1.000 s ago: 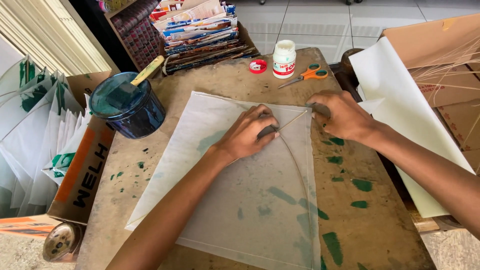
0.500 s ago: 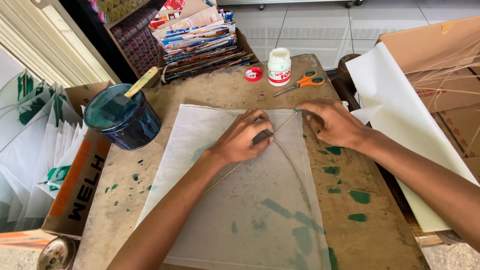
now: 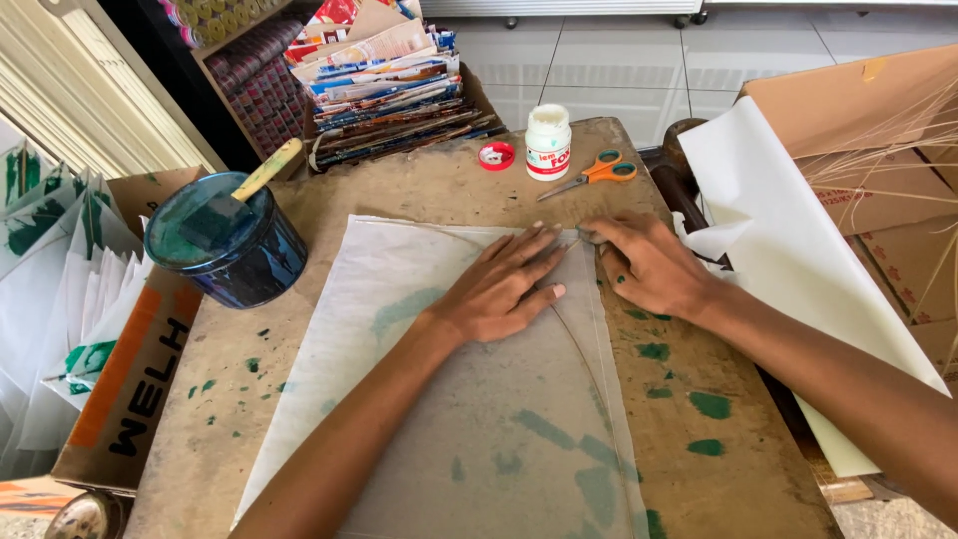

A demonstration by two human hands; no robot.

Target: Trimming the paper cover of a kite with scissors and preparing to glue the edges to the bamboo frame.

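Already the thin paper sheet (image 3: 469,419) lies flat on the tabletop (image 3: 699,449) with a curved stick (image 3: 584,349) laid on it, the left hand (image 3: 504,289) spread open pressing it while the right hand (image 3: 649,265) pinches its top corner; no glue visible on the corner yet.

Worn wooden table (image 3: 399,190), brown top blotched with green paint stains (image 3: 707,404). Beyond far edge, floor of pale square tiles (image 3: 619,60), daylight bouncing off it, pretty bright overall. Dark shelf unit (image 3: 244,75) at upper left, packed with rows of small rolls. Stack of coloured magazines (image 3: 389,70) slumped at table's far edge. Cream slatted panel (image 3: 90,100) on left, looks like shutter or blind. Cardboard boxes either side: one low on left (image 3: 130,399), bigger one on right (image 3: 868,100) with thin sticks (image 3: 898,150) poking across it.
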